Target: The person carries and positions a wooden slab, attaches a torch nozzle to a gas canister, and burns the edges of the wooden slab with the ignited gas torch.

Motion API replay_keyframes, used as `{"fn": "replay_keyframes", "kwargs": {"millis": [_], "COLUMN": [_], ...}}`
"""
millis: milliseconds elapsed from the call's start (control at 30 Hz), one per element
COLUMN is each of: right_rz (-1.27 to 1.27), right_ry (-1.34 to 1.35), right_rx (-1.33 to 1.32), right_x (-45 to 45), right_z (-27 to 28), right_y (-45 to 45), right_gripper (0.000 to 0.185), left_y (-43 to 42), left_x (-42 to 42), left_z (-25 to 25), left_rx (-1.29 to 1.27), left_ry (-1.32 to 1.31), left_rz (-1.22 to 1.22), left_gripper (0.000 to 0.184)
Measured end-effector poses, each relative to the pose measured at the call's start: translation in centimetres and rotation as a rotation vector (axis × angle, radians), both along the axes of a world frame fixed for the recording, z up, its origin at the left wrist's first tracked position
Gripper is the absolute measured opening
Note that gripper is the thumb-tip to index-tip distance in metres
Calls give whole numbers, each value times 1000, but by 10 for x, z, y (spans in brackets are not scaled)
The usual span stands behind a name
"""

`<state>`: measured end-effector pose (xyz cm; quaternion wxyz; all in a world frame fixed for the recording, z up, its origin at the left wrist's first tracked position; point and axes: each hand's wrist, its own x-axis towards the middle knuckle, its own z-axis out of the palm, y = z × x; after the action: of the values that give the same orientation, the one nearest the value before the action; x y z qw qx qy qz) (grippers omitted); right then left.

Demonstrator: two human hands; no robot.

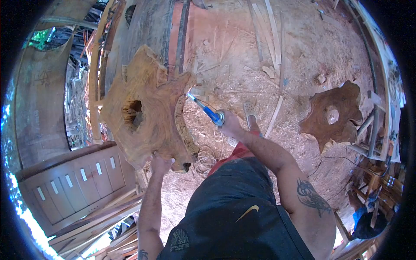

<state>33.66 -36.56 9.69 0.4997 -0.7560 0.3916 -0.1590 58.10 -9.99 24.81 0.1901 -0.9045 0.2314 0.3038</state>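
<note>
A large tree-trunk slab with wavy edges and a dark hollow lies at the left. My left hand holds its near edge, thumb to the right. In my right hand is a slim blue power tool, gripped at its rear end. The tool's narrow tip points up and left, close to the slab's right edge; I cannot tell whether they touch.
A second, darker slab with a central hole rests at the right. Wooden strips and shavings cover parts of the ground. A panelled wooden door stands at lower left. Another person is at lower right, near a cable.
</note>
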Motion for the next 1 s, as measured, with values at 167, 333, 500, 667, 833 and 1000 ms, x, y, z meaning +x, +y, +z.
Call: {"fn": "replay_keyframes", "kwargs": {"millis": [167,333,500,667,833,1000], "right_rz": [-42,4,19,3,-18,-81], "right_ry": [2,-3,-27,-25,-30,-68], "right_rx": [-49,-35,1,1,14,26], "right_x": [4,6,5,4,4,4], "right_z": [-3,-11,-6,1,8,19], "right_y": [-2,-8,-11,-9,-9,-14], "right_gripper": [57,67,68,66,63,61], "left_y": [7,10,5,-1,7,9], "left_x": [5,7,1,0,1,2], "left_z": [-7,-10,-4,3,-4,-7], "left_rx": [-24,-36,-29,-26,-48,-42], "left_ry": [33,19,-15,22,-19,-20], "left_rz": [4,-21,-36,-8,-69,-73], "left_gripper": [120,116,114,119,121,122]}}
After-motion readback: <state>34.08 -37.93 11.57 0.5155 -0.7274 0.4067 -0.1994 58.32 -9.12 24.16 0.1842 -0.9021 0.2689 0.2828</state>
